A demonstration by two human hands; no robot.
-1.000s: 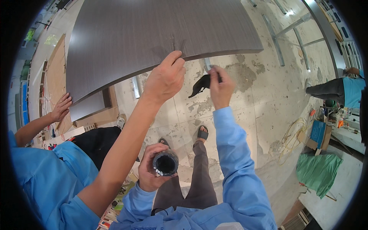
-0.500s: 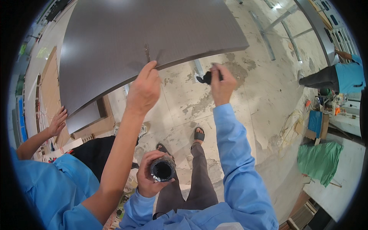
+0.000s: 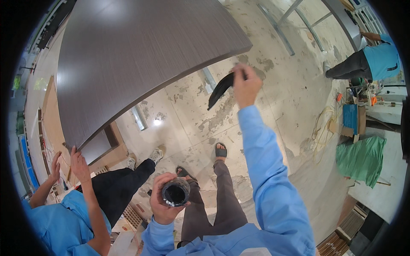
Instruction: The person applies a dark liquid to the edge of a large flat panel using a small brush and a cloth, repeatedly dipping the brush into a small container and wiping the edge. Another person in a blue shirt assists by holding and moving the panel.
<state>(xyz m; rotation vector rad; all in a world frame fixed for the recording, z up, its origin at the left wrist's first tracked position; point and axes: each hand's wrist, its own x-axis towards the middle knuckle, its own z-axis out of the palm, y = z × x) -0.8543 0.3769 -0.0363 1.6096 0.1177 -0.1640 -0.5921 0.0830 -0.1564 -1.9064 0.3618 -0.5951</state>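
My left hand (image 3: 160,204) is wrapped round an open jar (image 3: 186,190), dark inside, with white specks near its rim. Farther out, my right hand (image 3: 248,87) pinches a limp black piece (image 3: 219,92), possibly cloth, that hangs down to the left of the fingers. It dangles over the floor, apart from the front edge of a large dark grey wood-grain panel (image 3: 145,47). At that panel's near left corner, a co-worker's hand (image 3: 80,167) touches the edge; the co-worker's other hand (image 3: 55,168) is beside it.
Metal legs (image 3: 138,117) show under the panel, and a bare metal frame (image 3: 277,30) stands beyond it. On the right, another person (image 3: 376,59) is near a second panel. A green sheet (image 3: 362,160), a blue box (image 3: 350,119) and loose yellow cord (image 3: 322,128) lie right.
The co-worker's hand has left the panel's front edge for its left corner. A dark streak there no longer shows. The black piece in my right hand now hangs longer.
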